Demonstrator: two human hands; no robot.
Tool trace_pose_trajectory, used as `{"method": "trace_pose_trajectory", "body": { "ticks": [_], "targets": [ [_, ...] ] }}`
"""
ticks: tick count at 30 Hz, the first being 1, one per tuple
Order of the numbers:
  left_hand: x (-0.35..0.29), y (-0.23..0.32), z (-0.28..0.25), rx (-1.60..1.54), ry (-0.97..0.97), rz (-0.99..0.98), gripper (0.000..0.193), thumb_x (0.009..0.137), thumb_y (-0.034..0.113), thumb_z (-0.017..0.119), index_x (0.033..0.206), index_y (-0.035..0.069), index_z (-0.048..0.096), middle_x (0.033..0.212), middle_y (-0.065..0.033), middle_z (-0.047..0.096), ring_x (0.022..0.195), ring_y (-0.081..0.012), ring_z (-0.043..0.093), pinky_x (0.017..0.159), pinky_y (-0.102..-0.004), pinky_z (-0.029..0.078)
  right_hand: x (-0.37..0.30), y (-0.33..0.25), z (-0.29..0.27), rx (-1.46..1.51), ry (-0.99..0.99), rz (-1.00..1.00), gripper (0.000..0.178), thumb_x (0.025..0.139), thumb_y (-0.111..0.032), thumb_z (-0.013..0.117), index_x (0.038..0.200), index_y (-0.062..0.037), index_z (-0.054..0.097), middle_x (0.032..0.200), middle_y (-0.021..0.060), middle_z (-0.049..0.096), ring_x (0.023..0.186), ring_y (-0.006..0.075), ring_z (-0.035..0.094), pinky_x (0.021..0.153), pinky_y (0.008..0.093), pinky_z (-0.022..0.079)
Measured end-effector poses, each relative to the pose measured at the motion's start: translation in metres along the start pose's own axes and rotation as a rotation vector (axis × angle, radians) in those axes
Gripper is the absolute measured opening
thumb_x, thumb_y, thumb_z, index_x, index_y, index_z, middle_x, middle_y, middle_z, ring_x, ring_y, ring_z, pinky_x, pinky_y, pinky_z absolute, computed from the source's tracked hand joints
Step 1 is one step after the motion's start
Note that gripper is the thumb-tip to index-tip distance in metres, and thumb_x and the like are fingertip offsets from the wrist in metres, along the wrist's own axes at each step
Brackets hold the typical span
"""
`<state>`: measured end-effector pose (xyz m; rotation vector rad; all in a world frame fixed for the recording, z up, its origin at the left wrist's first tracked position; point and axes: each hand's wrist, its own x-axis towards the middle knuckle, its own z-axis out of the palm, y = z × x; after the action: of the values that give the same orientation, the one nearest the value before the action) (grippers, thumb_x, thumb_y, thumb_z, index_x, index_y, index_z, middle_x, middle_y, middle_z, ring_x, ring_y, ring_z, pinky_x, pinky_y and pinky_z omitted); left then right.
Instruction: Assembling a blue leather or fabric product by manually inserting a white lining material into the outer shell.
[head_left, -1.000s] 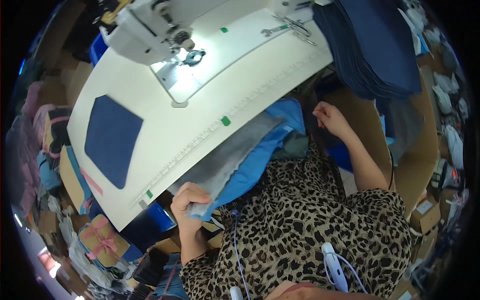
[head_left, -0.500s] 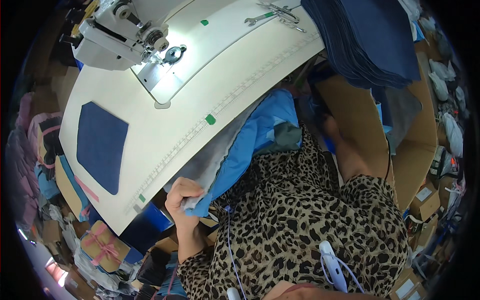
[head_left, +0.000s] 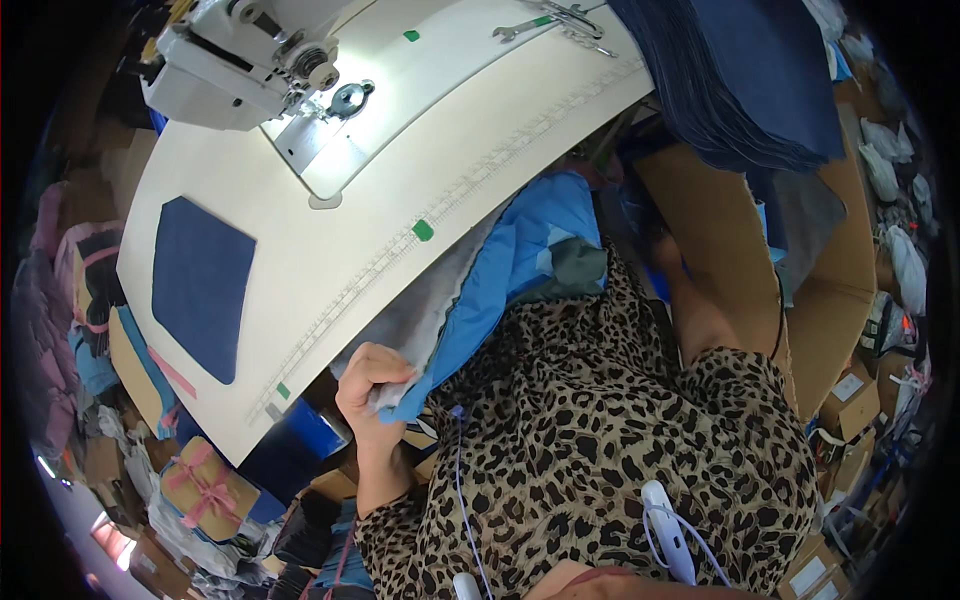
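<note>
Blue-and-grey cloth [head_left: 485, 295], lower end
My left hand [head_left: 375, 383] is gripping it; my right hand [head_left: 667, 260] is hanging shadowed beside the carton [head_left: 725, 235].

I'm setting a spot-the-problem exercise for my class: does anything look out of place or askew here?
The wrench lies loose among other metal tools on the table, perhaps left out. The navy stack juts past the table's edge, its layers unevenly fanned, so it looks askew. I see no spill.
</note>
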<state>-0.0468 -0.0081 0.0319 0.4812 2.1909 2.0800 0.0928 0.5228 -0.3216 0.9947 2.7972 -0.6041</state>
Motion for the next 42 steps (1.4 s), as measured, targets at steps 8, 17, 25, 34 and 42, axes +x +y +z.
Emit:
{"method": "trace_pose_trajectory", "body": {
  "ticks": [8,17,25,34,42],
  "targets": [
    [0.013,0.0,0.006,-0.243,0.119,-0.249,0.02,0.077,-0.006,0.068,0.087,0.003,0.053,0.084,-0.0067,0.053,0.091,-0.0242,0.06,0.098,-0.0426,0.044,-0.026,-0.18,-0.106,-0.061,-0.244,-0.019,0.023,0.088,-0.025,0.061,0.1,-0.0065,0.068,0.109,0.0196,0.065,0.095,0.0382,0.063,0.076,0.045,0.051],
    [0.013,0.009,0.005,-0.639,0.071,-0.415,0.019,0.086,-0.005,0.062,0.092,0.005,0.047,0.091,-0.0072,0.05,0.091,-0.0202,0.057,0.098,-0.0535,0.046,-0.098,-0.407,-0.204,0.629,-0.298,-1.167,0.014,0.084,-0.012,0.067,0.097,-0.0063,0.066,0.104,0.0089,0.062,0.082,0.0284,0.063,0.07,0.0316,0.05],
    [0.005,0.031,-0.012,-0.751,0.315,-0.499,0.015,0.088,0.003,0.063,0.095,0.006,0.05,0.095,-0.0099,0.058,0.099,-0.0299,0.063,0.089,-0.0419,0.049,-0.105,-0.417,-0.227,0.425,-0.665,-1.12,0.011,0.087,-0.015,0.062,0.087,-0.0041,0.061,0.085,0.0091,0.061,0.073,0.0289,0.06,0.065,0.0358,0.046],
    [0.009,0.01,0.003,-0.627,0.449,-0.584,0.02,0.09,0.008,0.063,0.108,0.008,0.054,0.1,-0.006,0.063,0.093,-0.017,0.059,0.087,-0.0306,0.047,-0.112,-0.425,-0.227,0.641,-0.329,-0.965,0.025,0.083,-0.004,0.063,0.104,-0.0021,0.05,0.101,0.0156,0.054,0.078,0.0306,0.058,0.067,0.0361,0.048],
    [0.013,0.022,0.013,-0.586,0.445,-0.473,0.017,0.092,0.01,0.06,0.107,0.007,0.054,0.1,-0.006,0.061,0.094,-0.0159,0.056,0.088,-0.0313,0.044,-0.141,-0.436,-0.239,0.636,-0.396,-1.216,0.025,0.084,0.001,0.058,0.106,-0.0028,0.047,0.101,0.0174,0.049,0.079,0.0346,0.056,0.068,0.0385,0.048]
  ]
}}
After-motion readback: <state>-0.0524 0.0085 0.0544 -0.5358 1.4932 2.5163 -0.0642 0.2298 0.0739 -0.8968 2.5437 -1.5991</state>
